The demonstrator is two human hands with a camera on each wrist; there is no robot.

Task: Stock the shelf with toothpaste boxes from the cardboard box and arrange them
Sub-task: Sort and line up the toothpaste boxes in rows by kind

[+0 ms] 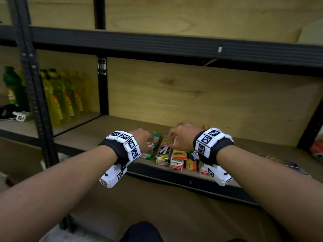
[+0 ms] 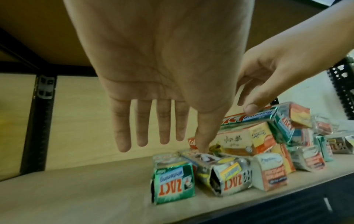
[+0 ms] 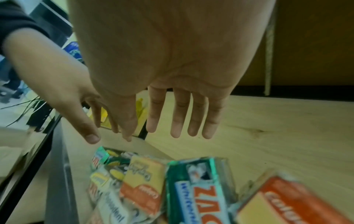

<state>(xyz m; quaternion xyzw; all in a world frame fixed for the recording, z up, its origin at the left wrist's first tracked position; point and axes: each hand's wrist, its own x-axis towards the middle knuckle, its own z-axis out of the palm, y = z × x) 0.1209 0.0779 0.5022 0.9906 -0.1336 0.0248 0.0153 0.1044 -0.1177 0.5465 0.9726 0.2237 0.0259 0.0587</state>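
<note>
A jumbled pile of toothpaste boxes (image 1: 176,157) lies near the front edge of the wooden shelf board (image 1: 87,135). My left hand (image 1: 145,139) hovers over the pile's left end with straight fingers (image 2: 164,136). Its thumb tip touches the top of a crumpled silver Zact box (image 2: 228,174), and a green Zact box (image 2: 174,184) stands beside that. My right hand (image 1: 180,137) is over the pile's middle, fingers (image 3: 178,128) straight and holding nothing. Its thumb rests on a teal Zact box (image 2: 254,118) lying on top. Orange-yellow Colgate boxes (image 3: 141,184) and a white Pepsodent box (image 2: 272,171) lie among them.
Yellow and green bottles (image 1: 59,96) fill the bay to the left, behind a black upright post (image 1: 103,84). The upper shelf beam (image 1: 174,46) runs overhead. A red packet (image 1: 317,149) sits at the far right. Bare board (image 2: 76,189) extends left of the pile.
</note>
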